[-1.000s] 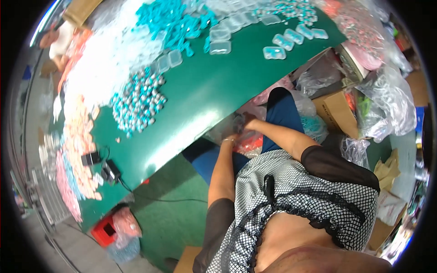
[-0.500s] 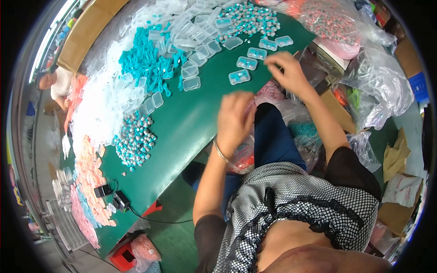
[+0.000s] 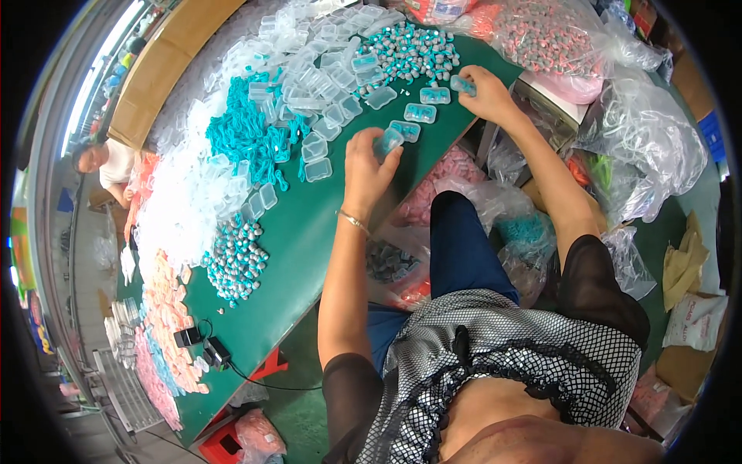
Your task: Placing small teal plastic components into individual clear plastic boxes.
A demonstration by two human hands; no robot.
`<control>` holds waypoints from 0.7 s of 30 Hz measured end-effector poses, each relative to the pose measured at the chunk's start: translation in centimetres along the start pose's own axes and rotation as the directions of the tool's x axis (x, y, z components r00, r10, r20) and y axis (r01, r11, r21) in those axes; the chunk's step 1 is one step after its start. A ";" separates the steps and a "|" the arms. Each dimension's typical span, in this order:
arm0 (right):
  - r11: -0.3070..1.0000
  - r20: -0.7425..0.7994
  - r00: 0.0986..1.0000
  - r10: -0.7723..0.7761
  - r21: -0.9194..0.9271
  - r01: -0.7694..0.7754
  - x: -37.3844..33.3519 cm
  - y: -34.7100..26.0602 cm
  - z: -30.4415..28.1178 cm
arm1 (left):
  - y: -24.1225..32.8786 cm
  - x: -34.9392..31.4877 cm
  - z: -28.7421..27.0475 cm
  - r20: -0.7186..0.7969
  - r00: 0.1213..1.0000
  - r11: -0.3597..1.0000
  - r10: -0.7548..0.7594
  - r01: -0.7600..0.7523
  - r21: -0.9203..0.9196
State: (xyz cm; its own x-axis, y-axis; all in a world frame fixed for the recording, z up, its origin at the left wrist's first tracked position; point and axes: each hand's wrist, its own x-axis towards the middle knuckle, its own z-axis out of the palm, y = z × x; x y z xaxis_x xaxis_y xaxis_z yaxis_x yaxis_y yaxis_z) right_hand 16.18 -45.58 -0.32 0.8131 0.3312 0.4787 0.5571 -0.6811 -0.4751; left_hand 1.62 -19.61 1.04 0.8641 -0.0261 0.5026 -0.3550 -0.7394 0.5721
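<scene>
My left hand (image 3: pixel 366 172), with a bracelet at the wrist, grips a small clear plastic case (image 3: pixel 389 142) between thumb and fingers. The case looks tilted, with teal inside. My right hand (image 3: pixel 485 94) has its fingers closed on another small clear case (image 3: pixel 463 85) with teal contents, at the table's right edge. Between the hands, a row of similar filled cases lies on the green table (image 3: pixel 309 224): one case (image 3: pixel 405 131) close to my left hand, a second case (image 3: pixel 420 113), and a third case (image 3: pixel 434 95) nearest my right hand.
Empty clear cases (image 3: pixel 317 169) and a heap of teal corded pieces (image 3: pixel 247 131) cover the far table. Grey-and-teal beads (image 3: pixel 413 54) lie in piles, one more pile (image 3: pixel 236 255) at left. Black adapters (image 3: pixel 217 352) trail a cable. Bagged parts (image 3: pixel 549 39) stand at right; another person (image 3: pixel 108 166) sits far left.
Both hands were over the table edge with no case visible in them. Each now holds a case; the left has moved up to the row, the right slightly up.
</scene>
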 end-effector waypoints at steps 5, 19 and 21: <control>0.989 -0.003 0.990 -0.144 -0.021 0.144 0.1 -3.1 2.2 | -0.8 2.5 1.9 0.058 0.966 0.962 0.253 -0.257 0.090; 0.989 0.160 0.976 -0.144 0.047 0.139 0.1 -7.6 3.1 | -0.6 -0.8 2.1 0.058 0.998 0.965 0.040 -0.053 0.257; 0.999 0.340 0.939 -0.041 0.047 0.027 0.6 -8.4 2.5 | -0.8 -1.5 1.5 0.036 0.999 0.964 0.029 -0.038 0.262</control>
State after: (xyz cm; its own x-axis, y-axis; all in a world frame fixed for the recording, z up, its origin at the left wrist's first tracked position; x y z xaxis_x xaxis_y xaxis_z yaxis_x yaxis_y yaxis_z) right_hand 12.39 -38.00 2.14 0.7982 0.5616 0.2180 0.5862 -0.6407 -0.4958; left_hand 1.10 -20.00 -1.17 0.8657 -0.0721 0.4954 -0.2818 -0.8881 0.3631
